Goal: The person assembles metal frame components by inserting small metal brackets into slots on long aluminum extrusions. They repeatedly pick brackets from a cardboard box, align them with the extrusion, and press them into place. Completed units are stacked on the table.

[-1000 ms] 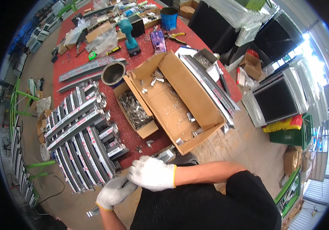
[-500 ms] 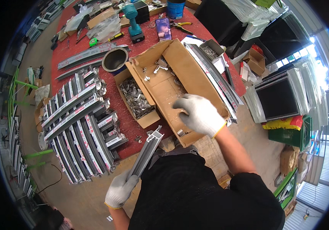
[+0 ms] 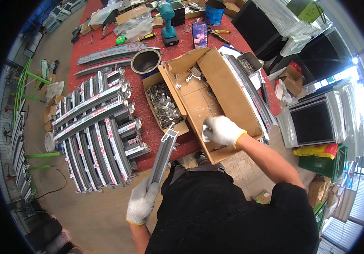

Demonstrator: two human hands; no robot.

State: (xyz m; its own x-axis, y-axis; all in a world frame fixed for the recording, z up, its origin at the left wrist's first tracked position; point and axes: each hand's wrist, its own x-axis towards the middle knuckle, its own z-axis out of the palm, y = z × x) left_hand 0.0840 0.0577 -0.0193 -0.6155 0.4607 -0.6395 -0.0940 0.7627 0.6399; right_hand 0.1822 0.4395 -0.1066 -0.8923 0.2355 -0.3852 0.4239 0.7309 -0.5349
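Observation:
My left hand (image 3: 142, 203), in a white knit glove with a yellow cuff, is wrapped round the lower end of a grey metal profile (image 3: 161, 156). The profile slants up and away from me, and its hollow, cut end faces the table. Over the near part of a long open cardboard box (image 3: 233, 91) is my right hand (image 3: 222, 132), gloved alike, its fingers closed. Something small and greyish shows at its fingertips, too unclear to name. A few small metal brackets (image 3: 194, 76) lie in the far part of that box. Beside it, a smaller carton (image 3: 182, 128) holds many shiny metal pieces (image 3: 163, 103).
Stacked, crossed metal profiles (image 3: 89, 114) cover the table's left side. Behind are a round pot (image 3: 145, 62), a teal cordless drill (image 3: 168, 25), a phone (image 3: 200, 35), pliers (image 3: 219, 35) and a blue bucket (image 3: 214, 12). A tin of screws (image 3: 250, 62) stands right of the long box.
My right hand has drawn nearer to the box's near left wall, and its fingers have closed. The profile in my left hand has tipped more upright. The whole view has shifted slightly.

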